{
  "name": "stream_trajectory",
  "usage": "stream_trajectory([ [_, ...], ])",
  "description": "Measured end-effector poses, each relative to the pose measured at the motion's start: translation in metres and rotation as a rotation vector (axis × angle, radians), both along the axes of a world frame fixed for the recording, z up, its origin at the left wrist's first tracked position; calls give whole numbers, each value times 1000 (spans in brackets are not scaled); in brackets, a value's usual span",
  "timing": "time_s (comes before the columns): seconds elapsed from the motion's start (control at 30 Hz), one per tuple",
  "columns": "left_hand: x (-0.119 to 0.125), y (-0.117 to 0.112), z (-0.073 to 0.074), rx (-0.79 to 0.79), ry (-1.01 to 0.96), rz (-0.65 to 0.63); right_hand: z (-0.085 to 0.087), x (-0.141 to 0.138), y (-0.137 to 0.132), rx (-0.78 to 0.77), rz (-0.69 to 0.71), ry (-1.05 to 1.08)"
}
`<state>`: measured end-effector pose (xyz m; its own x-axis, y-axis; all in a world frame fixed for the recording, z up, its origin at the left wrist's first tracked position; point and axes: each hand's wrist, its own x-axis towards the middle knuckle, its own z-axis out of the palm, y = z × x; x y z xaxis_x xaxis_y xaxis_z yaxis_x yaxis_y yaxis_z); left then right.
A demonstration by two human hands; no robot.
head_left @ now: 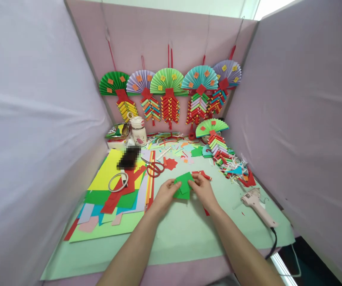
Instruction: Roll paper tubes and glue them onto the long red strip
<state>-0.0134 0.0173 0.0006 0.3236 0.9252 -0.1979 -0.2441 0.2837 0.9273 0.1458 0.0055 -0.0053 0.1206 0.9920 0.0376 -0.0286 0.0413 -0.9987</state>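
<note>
Between my two hands, just above the table, is a piece of folded green paper (184, 186) with a smaller flap or layer on its front. My left hand (168, 192) pinches its left edge between thumb and fingers. On the other side, my right hand (202, 188) grips the right edge the same way. Red paper pieces (203, 174) lie just behind my right hand, and a bit of red shows under the wrist. Red-handled scissors (155, 169) rest to the left, beyond my left hand, beside a red paper cutout (171, 163).
Coloured paper sheets (99, 178) with a ring (118, 182) cover the left side. A glue gun (259, 206) lies at right, its cord running off the edge. Paper scraps (233, 167) and a small fan decoration (212, 127) sit behind it. A jug (138, 131) stands at the back.
</note>
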Motion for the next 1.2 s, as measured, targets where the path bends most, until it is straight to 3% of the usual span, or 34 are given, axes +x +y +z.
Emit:
stream_trajectory([
  [0.13, -7, -6, 0, 57, 40, 136, 0, -12, -11, 94, -69, -273],
  [0.3, -9, -4, 6, 83, 99, 205, 7, 5, -32, 283, -192, -820],
  [0.43, -10, -4, 5, 127, 154, 234, -3, 19, -53, 209, -215, -1180],
  [0.53, -12, -2, 1, 143, 142, 235, -16, 24, -59, 177, -197, -1296],
  [0.67, -12, 0, -5, 141, 130, 177, -19, 26, -48, 195, -220, -1221],
  [0.8, -9, -3, -3, 145, 130, 133, -8, 15, -27, 186, -150, -814],
  [0.9, -7, -6, 0, 171, 137, 108, -5, 0, -10, 95, -41, -479],
  [1.03, -8, -5, -1, 181, 135, 90, -8, -11, 1, 21, 24, -278],
  [1.1, -9, -3, -1, 195, 209, 173, -8, -11, 2, 32, 0, -289],
  [1.2, -15, 3, -2, 358, 392, 406, -4, -13, 2, 64, -65, -425],
])
